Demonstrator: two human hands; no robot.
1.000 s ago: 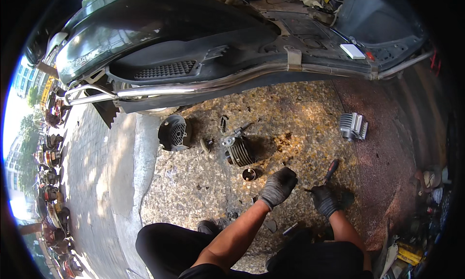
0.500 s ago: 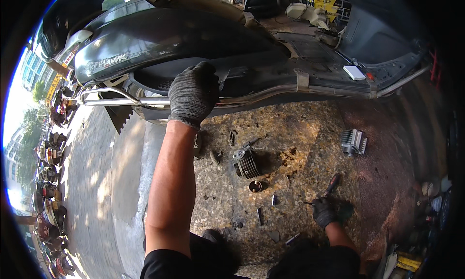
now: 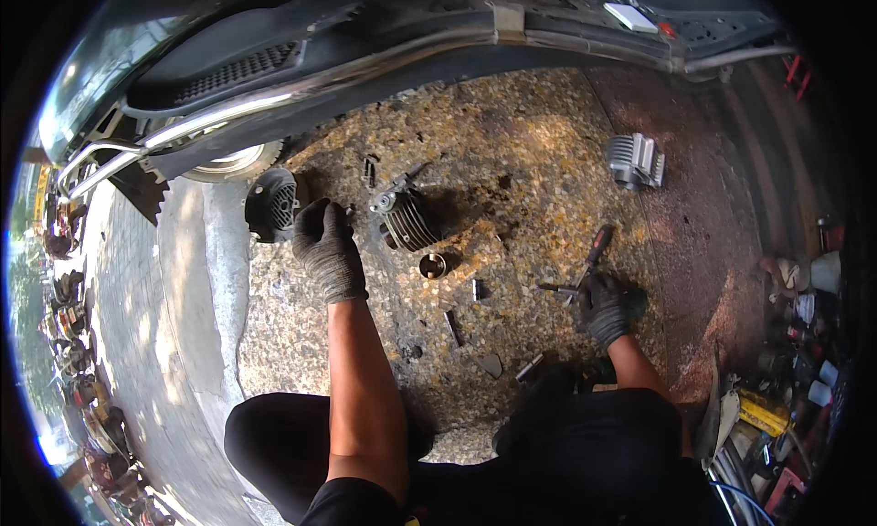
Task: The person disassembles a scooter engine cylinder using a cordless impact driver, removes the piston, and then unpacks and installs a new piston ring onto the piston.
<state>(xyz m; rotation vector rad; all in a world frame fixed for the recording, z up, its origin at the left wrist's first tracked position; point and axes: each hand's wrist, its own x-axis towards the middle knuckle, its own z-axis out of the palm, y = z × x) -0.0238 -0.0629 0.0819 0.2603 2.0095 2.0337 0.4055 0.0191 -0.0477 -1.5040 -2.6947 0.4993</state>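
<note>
Left hand (image 3: 329,252) curled by cover (image 3: 267,206); grip cannot be determined. Right hand (image 3: 601,309) grasps rod (image 3: 555,288). Piston (image 3: 432,267) open-side up, contents indistinct.

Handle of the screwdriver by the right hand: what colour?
Handle: dark with red, best in the head view.

Left of centre, the gloved left hand (image 3: 331,254) is grey with faint stripes; the gloved right hand (image 3: 601,307), right of centre, is dark grey. Mid-frame, the ground (image 3: 525,229) is mottled tan and brown.
</note>
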